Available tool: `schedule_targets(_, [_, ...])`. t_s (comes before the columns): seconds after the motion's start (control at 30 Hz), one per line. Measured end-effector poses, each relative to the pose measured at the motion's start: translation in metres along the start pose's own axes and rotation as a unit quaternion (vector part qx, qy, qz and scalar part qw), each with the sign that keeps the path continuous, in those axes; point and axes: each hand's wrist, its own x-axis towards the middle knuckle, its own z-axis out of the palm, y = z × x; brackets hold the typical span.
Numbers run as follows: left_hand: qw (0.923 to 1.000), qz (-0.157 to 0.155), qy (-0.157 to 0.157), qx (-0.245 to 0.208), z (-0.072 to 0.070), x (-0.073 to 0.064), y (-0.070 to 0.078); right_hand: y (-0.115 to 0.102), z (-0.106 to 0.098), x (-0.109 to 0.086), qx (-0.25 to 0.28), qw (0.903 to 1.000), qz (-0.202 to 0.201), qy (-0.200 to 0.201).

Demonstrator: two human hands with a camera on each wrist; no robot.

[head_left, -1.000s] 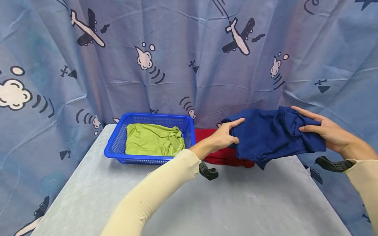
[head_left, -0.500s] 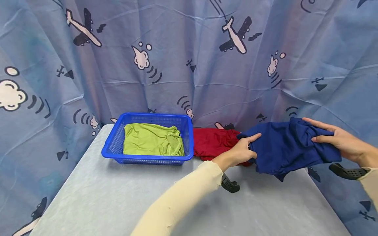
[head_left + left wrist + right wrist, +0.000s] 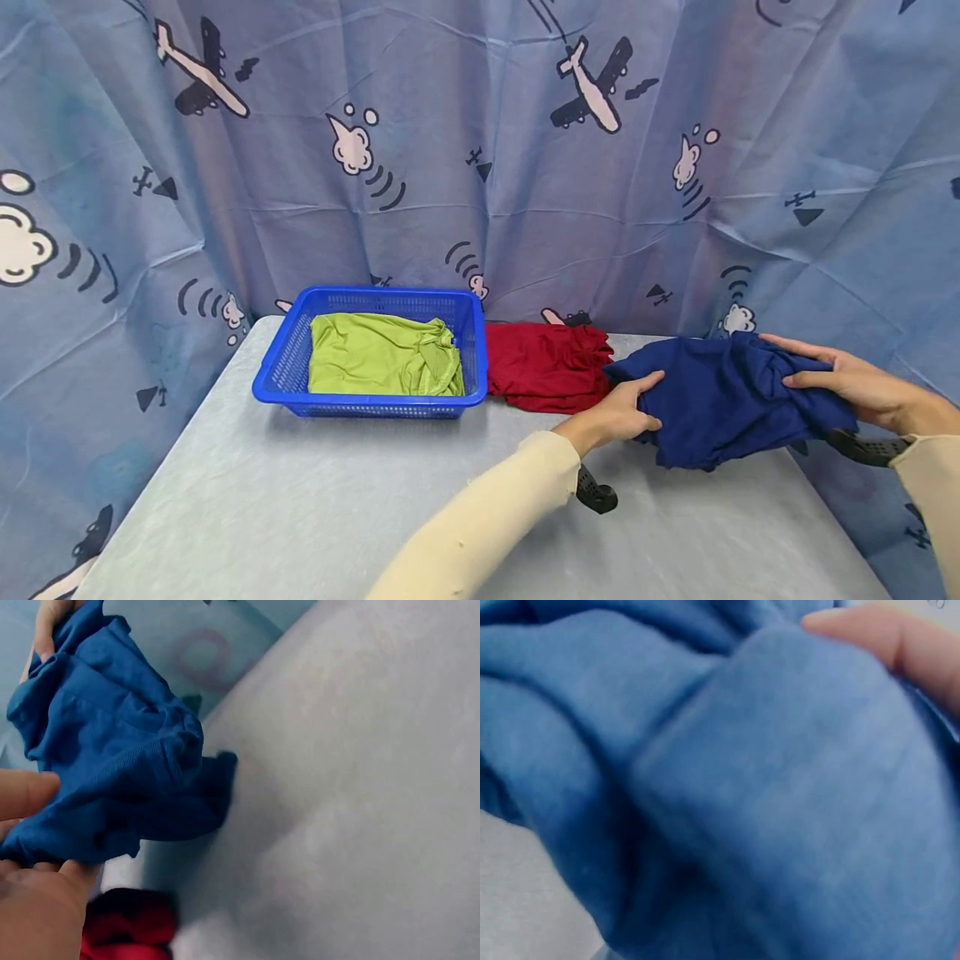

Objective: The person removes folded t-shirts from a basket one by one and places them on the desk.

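A folded dark blue garment [image 3: 720, 404], soft and creased, is held between both hands at the right of the table. My left hand [image 3: 618, 410] grips its left edge, thumb on top and fingers underneath, as the left wrist view also shows. At the opposite edge, my right hand [image 3: 858, 383] holds the bunched end, its lower fingers hidden by the cloth. In the right wrist view the blue cloth [image 3: 780, 787] fills most of the picture. A folded red cloth [image 3: 551, 367] lies on the table just left of the blue garment.
Left of the red cloth stands a blue plastic basket [image 3: 367, 406] with a folded lime-green garment [image 3: 375, 354] in it. The pale grey table [image 3: 337, 500] ends at a patterned blue curtain [image 3: 420, 150] behind and at the sides.
Both hands have carried the blue garment to the right and down, from over the red cloth towards the table at the right. More of the red cloth shows now.
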Motion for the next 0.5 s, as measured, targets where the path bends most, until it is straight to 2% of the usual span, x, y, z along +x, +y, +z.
schedule_targets(0.1, [0.9994,-0.025,0.011,0.019,0.001,-0.002,-0.01,0.016,0.004,0.005,-0.011,0.9997,0.009,0.02])
schedule_targets(0.27, [0.995,-0.08,0.032,0.05,-0.001,-0.007,-0.024,0.039,0.014,0.024,-0.024,0.9993,0.011,0.026])
schedule_targets(0.37, [0.9933,-0.088,0.029,0.069,0.0,-0.007,-0.026,0.05,0.022,0.036,-0.073,0.9952,0.025,0.061])
schedule_targets(0.5, [0.9917,-0.096,0.03,0.081,0.003,-0.006,-0.027,0.058,0.028,0.045,-0.163,0.98,0.051,0.102])
